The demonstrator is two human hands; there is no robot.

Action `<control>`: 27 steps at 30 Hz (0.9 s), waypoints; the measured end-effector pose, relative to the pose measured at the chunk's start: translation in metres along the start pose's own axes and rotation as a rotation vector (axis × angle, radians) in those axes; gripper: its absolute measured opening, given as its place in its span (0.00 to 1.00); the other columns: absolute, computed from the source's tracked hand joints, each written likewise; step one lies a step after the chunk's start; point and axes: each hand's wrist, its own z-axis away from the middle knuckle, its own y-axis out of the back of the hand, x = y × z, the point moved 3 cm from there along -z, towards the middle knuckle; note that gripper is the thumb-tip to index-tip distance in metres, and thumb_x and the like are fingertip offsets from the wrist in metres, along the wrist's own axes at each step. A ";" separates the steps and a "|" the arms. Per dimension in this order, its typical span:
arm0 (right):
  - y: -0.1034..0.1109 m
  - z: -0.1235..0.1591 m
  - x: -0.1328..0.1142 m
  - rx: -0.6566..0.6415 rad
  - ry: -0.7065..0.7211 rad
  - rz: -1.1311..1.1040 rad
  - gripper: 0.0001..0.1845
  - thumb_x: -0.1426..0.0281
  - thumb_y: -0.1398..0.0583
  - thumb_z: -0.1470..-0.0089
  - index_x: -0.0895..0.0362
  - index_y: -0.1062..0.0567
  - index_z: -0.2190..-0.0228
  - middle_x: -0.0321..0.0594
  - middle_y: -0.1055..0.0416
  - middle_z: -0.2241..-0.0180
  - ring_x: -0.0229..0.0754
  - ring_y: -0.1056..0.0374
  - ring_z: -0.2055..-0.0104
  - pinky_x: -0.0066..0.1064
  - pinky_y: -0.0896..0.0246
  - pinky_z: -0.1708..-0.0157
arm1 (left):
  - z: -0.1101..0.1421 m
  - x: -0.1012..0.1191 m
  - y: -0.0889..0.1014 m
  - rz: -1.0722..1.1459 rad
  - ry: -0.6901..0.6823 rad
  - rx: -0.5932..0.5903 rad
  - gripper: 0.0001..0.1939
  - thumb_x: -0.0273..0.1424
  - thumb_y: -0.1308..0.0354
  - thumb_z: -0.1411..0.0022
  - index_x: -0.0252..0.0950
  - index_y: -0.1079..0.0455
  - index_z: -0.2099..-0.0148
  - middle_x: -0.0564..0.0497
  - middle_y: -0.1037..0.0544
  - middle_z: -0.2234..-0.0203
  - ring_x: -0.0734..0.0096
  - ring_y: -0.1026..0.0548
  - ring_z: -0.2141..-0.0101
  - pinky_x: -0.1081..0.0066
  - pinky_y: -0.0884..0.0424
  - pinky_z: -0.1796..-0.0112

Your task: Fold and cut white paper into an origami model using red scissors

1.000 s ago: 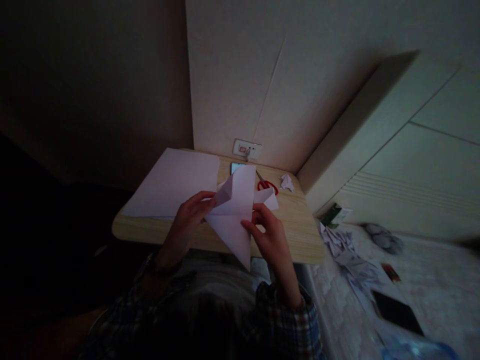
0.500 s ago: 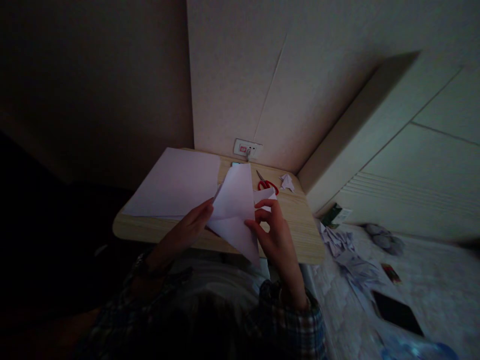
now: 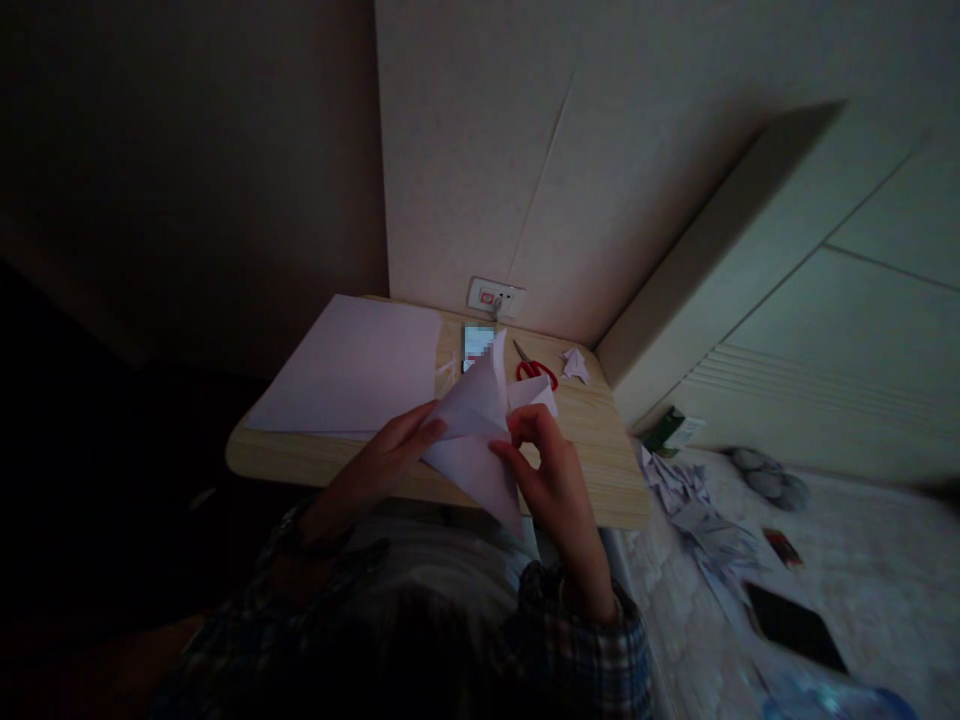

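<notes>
A creased sheet of white paper (image 3: 474,462) is held between my two hands over the front of the small wooden table. My left hand (image 3: 401,445) is closed on its left edge, thumb on top. At the right edge, the thumb and index finger of my right hand (image 3: 544,455) pinch the paper. Its upper part stands up as a pointed flap, and a lower corner hangs past the table edge. Just behind lie a phone (image 3: 477,345) with its screen lit, red-handled scissors (image 3: 535,372) and a smaller folded white paper (image 3: 536,393).
Large white sheets (image 3: 352,365) cover the left of the table (image 3: 600,470). A small folded paper figure (image 3: 575,365) lies at the back right. Behind is a wall socket (image 3: 495,297) with a plug. On the bed at right are crumpled papers (image 3: 705,525) and a dark tablet-like object (image 3: 796,625).
The paper's upper part has folded over and narrowed into a raised point, uncovering the phone behind it. My left hand has shifted slightly right; my right hand keeps its pinch.
</notes>
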 end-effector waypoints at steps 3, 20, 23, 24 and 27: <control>0.000 0.001 -0.001 0.007 0.015 0.010 0.08 0.72 0.42 0.45 0.53 0.36 0.63 0.32 0.36 0.73 0.39 0.35 0.68 0.29 0.41 0.66 | -0.003 -0.001 0.000 -0.023 -0.020 -0.010 0.20 0.46 0.40 0.48 0.35 0.24 0.61 0.48 0.20 0.70 0.60 0.26 0.69 0.70 0.31 0.68; -0.001 0.000 0.003 0.114 -0.022 -0.058 0.12 0.73 0.42 0.47 0.52 0.37 0.60 0.30 0.35 0.74 0.38 0.34 0.69 0.30 0.41 0.66 | 0.000 -0.040 0.012 0.061 0.039 0.332 0.31 0.56 0.46 0.48 0.34 0.27 0.55 0.40 0.22 0.57 0.54 0.29 0.50 0.64 0.32 0.52; -0.002 0.000 0.002 0.111 -0.018 -0.050 0.12 0.73 0.42 0.47 0.53 0.38 0.60 0.30 0.36 0.74 0.38 0.34 0.69 0.30 0.41 0.66 | -0.010 -0.055 0.016 0.144 0.125 0.426 0.31 0.59 0.47 0.50 0.39 0.26 0.58 0.43 0.20 0.62 0.53 0.27 0.51 0.63 0.28 0.58; -0.002 0.000 0.002 0.110 -0.017 -0.050 0.12 0.73 0.42 0.47 0.52 0.38 0.61 0.30 0.36 0.74 0.38 0.34 0.69 0.30 0.40 0.66 | -0.014 -0.054 0.015 0.188 0.096 0.408 0.33 0.61 0.49 0.50 0.39 0.26 0.59 0.44 0.20 0.64 0.51 0.26 0.52 0.62 0.27 0.61; -0.003 0.000 0.001 0.106 -0.012 -0.054 0.12 0.73 0.42 0.47 0.52 0.39 0.61 0.30 0.34 0.74 0.38 0.33 0.69 0.29 0.40 0.66 | -0.021 -0.044 0.012 0.256 0.044 0.351 0.35 0.63 0.52 0.51 0.39 0.25 0.60 0.45 0.19 0.69 0.48 0.26 0.54 0.60 0.26 0.63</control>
